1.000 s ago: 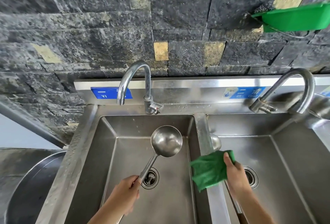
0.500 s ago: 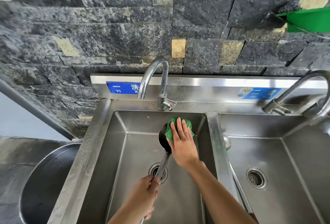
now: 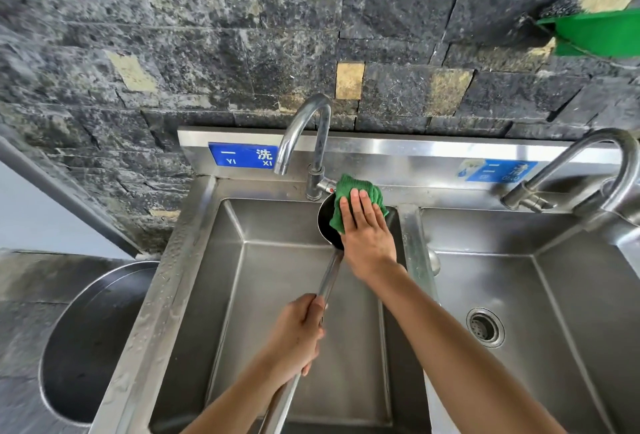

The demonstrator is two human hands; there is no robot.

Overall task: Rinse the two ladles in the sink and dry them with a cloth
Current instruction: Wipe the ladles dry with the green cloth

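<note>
My left hand grips the long handle of a steel ladle over the left sink basin. The ladle's bowl is tilted up near the back right corner of that basin, just under the left faucet. My right hand presses a green cloth into the bowl with straight fingers. The cloth and hand hide most of the bowl. A second ladle's rounded bowl peeks out in the right basin, against the divider; my right arm hides its handle.
The right basin has a drain and its own faucet. A big round steel pot stands left of the sink. A green plastic tub hangs on the dark stone wall at top right.
My right hand carried the green cloth from the divider over to the ladle bowl and now presses it in. The ladle has shifted back toward the faucet.
</note>
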